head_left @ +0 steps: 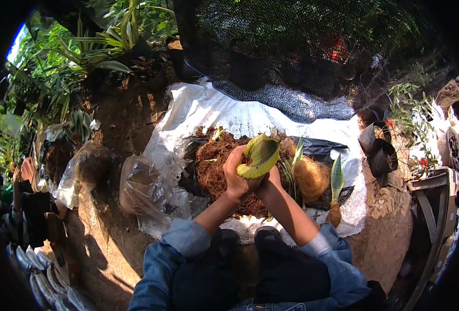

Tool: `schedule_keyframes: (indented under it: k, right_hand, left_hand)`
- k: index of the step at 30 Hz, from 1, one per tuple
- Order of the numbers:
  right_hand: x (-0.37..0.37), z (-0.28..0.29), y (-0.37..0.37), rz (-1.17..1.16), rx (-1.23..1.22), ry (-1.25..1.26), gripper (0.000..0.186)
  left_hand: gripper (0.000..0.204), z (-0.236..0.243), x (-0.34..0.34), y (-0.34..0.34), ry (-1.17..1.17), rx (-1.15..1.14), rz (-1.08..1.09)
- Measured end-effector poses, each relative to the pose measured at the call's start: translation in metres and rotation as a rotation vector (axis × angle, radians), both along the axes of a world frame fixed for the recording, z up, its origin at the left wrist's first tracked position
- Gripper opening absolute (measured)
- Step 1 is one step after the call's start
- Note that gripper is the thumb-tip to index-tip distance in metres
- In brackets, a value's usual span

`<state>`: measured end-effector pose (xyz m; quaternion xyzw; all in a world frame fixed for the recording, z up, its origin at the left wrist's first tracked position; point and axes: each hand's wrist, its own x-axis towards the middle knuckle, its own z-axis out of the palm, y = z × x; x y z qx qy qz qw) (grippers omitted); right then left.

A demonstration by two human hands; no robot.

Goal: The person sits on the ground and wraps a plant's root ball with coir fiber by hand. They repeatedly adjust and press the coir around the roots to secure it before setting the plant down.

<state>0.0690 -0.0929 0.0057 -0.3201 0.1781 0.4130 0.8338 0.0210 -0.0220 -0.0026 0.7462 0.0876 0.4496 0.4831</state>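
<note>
A snake plant with broad, yellow-edged green leaves is held up in front of me, over a heap of brown coir. My left hand is closed round the plant's lower part. Close against it, my right hand grips the same plant from the right, its fingers mostly hidden. The plant's base is out of sight between my palms. Just right of my hands sits a ball of light brown fibre. Farther right lies a smaller snake plant with a fibre-wrapped base.
A white woven sheet lies under the coir, with black plastic on it. Clear bags of brown material stand at left. Dark shade netting hangs across the far side. A wooden frame stands at right.
</note>
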Motion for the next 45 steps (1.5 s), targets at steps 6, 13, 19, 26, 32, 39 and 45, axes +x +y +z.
schedule_keyframes:
  k: [6, 13, 19, 26, 32, 39, 45]
  right_hand:
    - [0.024, 0.005, -0.013, 0.286, 0.307, 0.064, 0.056]
    - [0.023, -0.019, -0.011, 0.172, 0.171, 0.188, 0.046]
    - [0.017, -0.043, -0.008, 0.209, 0.397, 0.081, 0.035]
    - [0.010, -0.011, -0.015, 0.146, 0.000, 0.047, 0.032]
    - [0.002, -0.014, -0.001, 0.079, 0.096, 0.113, 0.030]
    - [-0.012, -0.013, -0.009, 0.005, 0.032, 0.021, 0.035]
    - [-0.007, -0.020, -0.006, 0.092, 0.110, -0.262, 0.035]
  left_hand:
    - [0.026, 0.017, -0.009, 0.011, -0.010, -0.280, -0.246]
    - [0.052, 0.023, -0.005, 0.032, 0.145, 0.094, -0.385]
    - [0.055, 0.009, -0.012, 0.005, 0.222, -0.227, -0.169]
    - [0.039, -0.012, -0.011, 0.011, 0.261, -0.247, -0.218]
    - [0.039, -0.009, -0.006, 0.018, 0.227, -0.004, -0.224]
    - [0.021, 0.020, -0.008, 0.015, 0.171, -0.128, -0.261]
    - [0.016, 0.034, -0.002, 0.008, 0.198, -0.119, -0.147]
